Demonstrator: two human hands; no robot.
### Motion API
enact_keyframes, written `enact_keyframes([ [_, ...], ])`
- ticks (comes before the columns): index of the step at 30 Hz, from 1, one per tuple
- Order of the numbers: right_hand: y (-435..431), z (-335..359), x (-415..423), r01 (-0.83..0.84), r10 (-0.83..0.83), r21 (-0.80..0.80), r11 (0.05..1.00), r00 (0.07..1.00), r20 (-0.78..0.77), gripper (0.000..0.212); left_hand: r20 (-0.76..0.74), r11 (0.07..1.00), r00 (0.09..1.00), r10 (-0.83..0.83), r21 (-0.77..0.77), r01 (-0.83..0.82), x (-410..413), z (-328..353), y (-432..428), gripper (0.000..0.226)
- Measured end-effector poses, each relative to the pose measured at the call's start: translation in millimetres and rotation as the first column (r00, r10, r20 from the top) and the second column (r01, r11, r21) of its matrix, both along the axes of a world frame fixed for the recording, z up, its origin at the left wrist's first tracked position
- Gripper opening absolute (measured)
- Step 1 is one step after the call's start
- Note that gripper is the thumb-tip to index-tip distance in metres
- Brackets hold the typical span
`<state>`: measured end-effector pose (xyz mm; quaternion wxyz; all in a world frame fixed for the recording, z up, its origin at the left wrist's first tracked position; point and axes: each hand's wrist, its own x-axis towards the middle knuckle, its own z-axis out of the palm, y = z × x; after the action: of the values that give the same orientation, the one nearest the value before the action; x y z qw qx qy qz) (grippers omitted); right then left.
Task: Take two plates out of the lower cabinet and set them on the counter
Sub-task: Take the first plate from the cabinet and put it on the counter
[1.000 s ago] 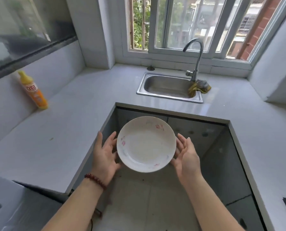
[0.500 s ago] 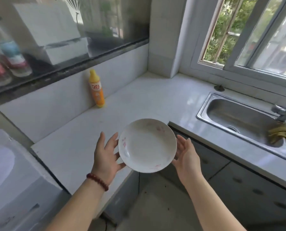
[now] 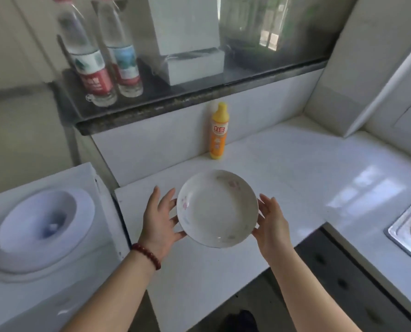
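White plate point(image 3: 217, 208) sits cradled between left grip point(image 3: 162, 219) and right grip point(image 3: 272, 222), fingers straight, uncurled; worktop point(image 3: 283, 168) lies directly beneath.

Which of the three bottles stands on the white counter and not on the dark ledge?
The yellow bottle, upright on the counter. The two clear bottles stand side by side on the dark ledge.
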<state>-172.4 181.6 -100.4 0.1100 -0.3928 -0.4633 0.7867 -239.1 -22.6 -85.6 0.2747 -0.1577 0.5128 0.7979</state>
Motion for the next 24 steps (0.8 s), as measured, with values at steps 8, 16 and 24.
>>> enact_keyframes([
  [8,-3,-12,-85,-0.242,0.243,-0.041,0.969,0.97,0.015,0.045,0.038,0.972,0.971,0.234,-0.037,-0.233,-32,-11,-12,0.06],
  [16,2,-32,-154,-0.459,0.461,-0.043,0.887,0.886,0.05,0.048,0.11,0.901,0.895,0.433,-0.065,-0.428,-61,-23,1,0.062],
  [24,1,-59,-205,-0.565,0.565,-0.039,0.824,0.815,0.128,0.048,0.185,0.83,0.809,0.558,-0.131,-0.542,-91,-45,7,0.068],
])
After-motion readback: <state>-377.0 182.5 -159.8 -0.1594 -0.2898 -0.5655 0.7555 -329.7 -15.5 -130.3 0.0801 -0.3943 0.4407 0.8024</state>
